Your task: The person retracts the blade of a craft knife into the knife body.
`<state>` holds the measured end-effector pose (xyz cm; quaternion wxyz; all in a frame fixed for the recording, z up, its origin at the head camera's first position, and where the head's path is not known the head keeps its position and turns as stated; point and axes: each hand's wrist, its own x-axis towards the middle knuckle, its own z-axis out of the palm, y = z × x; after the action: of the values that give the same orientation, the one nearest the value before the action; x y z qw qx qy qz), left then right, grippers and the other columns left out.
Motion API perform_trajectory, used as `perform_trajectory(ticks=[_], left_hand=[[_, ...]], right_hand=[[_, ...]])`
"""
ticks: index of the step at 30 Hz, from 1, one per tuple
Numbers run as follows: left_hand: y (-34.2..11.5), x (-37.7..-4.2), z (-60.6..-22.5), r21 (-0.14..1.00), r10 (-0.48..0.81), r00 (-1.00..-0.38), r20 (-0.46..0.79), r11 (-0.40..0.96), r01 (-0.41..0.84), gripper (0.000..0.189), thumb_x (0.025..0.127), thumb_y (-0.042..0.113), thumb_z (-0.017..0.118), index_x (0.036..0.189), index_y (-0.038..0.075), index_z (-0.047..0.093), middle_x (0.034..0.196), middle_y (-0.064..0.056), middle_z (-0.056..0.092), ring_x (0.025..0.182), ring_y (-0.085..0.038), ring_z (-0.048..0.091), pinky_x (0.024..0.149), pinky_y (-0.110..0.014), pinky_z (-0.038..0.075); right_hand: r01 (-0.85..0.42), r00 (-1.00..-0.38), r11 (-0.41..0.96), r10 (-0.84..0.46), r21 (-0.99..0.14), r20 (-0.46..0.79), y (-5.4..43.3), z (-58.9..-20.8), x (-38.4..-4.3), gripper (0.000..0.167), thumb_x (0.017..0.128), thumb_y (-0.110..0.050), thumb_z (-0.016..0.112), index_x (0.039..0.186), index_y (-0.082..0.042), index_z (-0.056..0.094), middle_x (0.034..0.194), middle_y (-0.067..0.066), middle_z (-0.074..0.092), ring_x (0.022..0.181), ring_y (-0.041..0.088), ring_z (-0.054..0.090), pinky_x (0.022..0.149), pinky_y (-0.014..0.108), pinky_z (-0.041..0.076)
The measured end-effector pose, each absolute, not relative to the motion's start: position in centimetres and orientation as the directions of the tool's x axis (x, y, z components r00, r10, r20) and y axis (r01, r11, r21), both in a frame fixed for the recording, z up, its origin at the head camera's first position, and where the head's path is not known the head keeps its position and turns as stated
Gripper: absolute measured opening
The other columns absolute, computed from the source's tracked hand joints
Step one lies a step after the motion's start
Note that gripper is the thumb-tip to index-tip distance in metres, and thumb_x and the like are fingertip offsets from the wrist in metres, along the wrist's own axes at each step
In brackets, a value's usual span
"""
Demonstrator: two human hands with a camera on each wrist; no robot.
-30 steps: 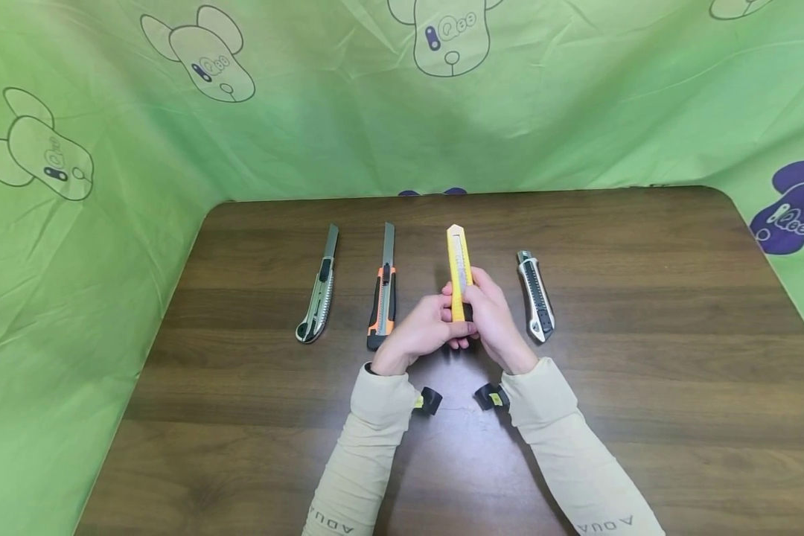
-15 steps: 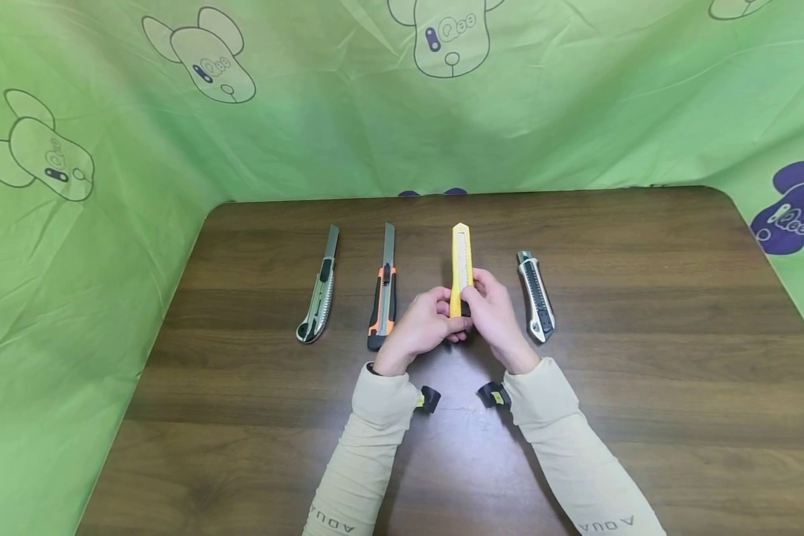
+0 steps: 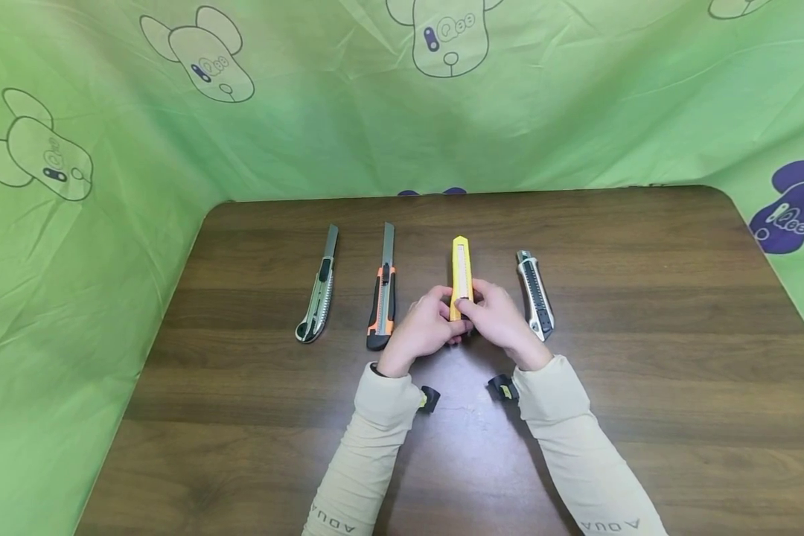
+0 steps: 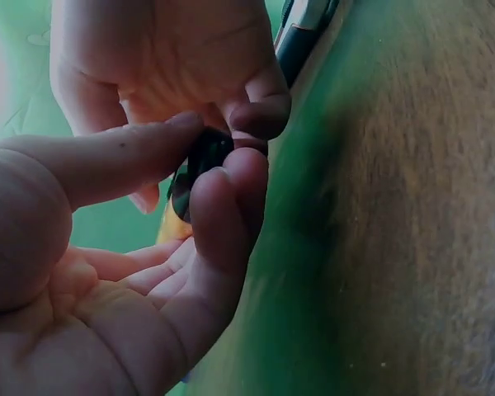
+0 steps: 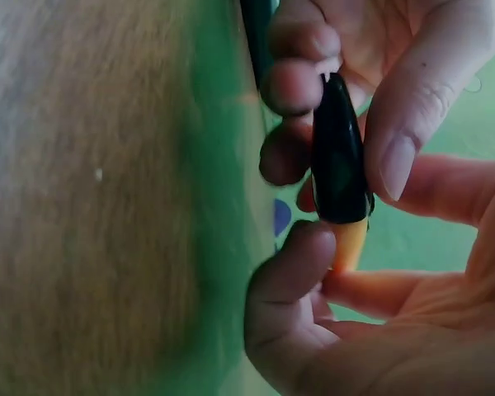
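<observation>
Both hands hold a yellow box cutter [image 3: 461, 272] between them, its tip pointing away from the person. No blade shows past its tip. The left hand [image 3: 423, 325] pinches the near end, thumb against the black end cap [image 5: 340, 157], as the right wrist view shows. On the other side the right hand [image 3: 504, 318] grips the body, its thumb lying across the top face near the black end. In the left wrist view the fingers of both hands cover most of the cutter, leaving the black cap [image 4: 206, 157] visible.
Left of the hands lie an orange-and-black box cutter [image 3: 383, 298] and a silver-green box cutter [image 3: 318, 298], both with blades out. A white-and-black box cutter [image 3: 537, 294] lies just right of the right hand. Green printed cloth [image 3: 348, 134] surrounds the brown wooden table [image 3: 241, 417].
The yellow box cutter first shifted slightly right, then its tip came nearer the person. The right hand has moved a little right, and its thumb has slid toward the cutter's near end.
</observation>
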<state>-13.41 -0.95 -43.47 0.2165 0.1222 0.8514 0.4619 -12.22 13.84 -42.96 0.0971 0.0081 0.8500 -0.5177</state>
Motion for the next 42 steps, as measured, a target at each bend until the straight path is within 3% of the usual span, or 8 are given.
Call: perform_trajectory(ticks=[5,12,25,30,36,42], left_hand=[[-1.00,-13.16,-43.31,0.800,0.424,-0.867,-0.261,0.598,0.051,0.050,0.084,0.024,0.075,0.124,0.005,0.053,0.066,0.003,0.064,0.055,-0.008,0.060,0.056,-0.021,0.044],[-0.82,-12.93,-43.23,0.756,0.428,-0.863,-0.268,0.648,0.087,0.030,0.083,0.027,0.075,0.103,0.010,0.059,0.059,0.004,0.061,0.056,-0.009,0.058,0.055,-0.022,0.042],[-0.66,-13.03,-43.59,0.706,0.418,-0.879,-0.230,0.693,0.145,0.049,0.074,0.029,0.083,0.111,0.008,0.061,0.088,-0.002,0.062,0.084,-0.017,0.054,0.074,-0.029,0.046],[-0.61,-12.91,-43.67,0.682,0.398,-0.899,-0.184,0.711,0.175,0.044,0.075,0.025,0.082,0.110,0.008,0.062,0.087,-0.004,0.060,0.089,-0.019,0.051,0.072,-0.028,0.044],[-0.68,-12.74,-43.67,0.673,0.392,-0.907,-0.154,0.713,0.194,0.038,0.076,0.021,0.080,0.108,0.009,0.063,0.079,-0.004,0.057,0.090,-0.022,0.049,0.070,-0.029,0.042],[-0.56,-12.68,-43.58,0.643,0.378,-0.908,-0.180,0.744,0.182,0.043,0.078,0.021,0.080,0.115,0.008,0.061,0.096,-0.007,0.065,0.096,-0.023,0.051,0.080,-0.033,0.047]], right_hand=[[0.091,-0.978,0.536,-0.109,-0.839,-0.176,13.81,-43.01,-12.15,0.029,0.090,-0.014,0.056,0.111,0.005,0.062,0.094,0.018,0.067,0.081,0.022,0.059,0.071,0.027,0.044],[0.068,-0.977,0.571,-0.129,-0.818,-0.171,13.90,-43.20,-12.06,0.027,0.090,-0.018,0.057,0.106,0.002,0.063,0.092,0.016,0.068,0.082,0.023,0.058,0.072,0.028,0.043],[0.065,-0.981,0.605,-0.108,-0.793,-0.163,13.77,-43.25,-12.19,0.035,0.090,-0.020,0.059,0.116,0.003,0.063,0.098,0.019,0.068,0.088,0.028,0.060,0.077,0.035,0.046],[0.073,-0.978,0.622,-0.108,-0.780,-0.178,13.77,-43.07,-12.15,0.044,0.091,-0.020,0.057,0.127,0.006,0.057,0.111,0.022,0.067,0.102,0.032,0.061,0.087,0.042,0.047],[0.083,-0.977,0.634,-0.101,-0.769,-0.189,13.71,-43.07,-12.17,0.048,0.092,-0.022,0.057,0.130,0.007,0.054,0.114,0.021,0.067,0.104,0.031,0.062,0.087,0.040,0.047],[0.090,-0.978,0.644,-0.087,-0.760,-0.190,13.71,-43.18,-12.13,0.048,0.092,-0.023,0.057,0.129,0.007,0.055,0.113,0.022,0.067,0.104,0.032,0.061,0.088,0.041,0.047]])
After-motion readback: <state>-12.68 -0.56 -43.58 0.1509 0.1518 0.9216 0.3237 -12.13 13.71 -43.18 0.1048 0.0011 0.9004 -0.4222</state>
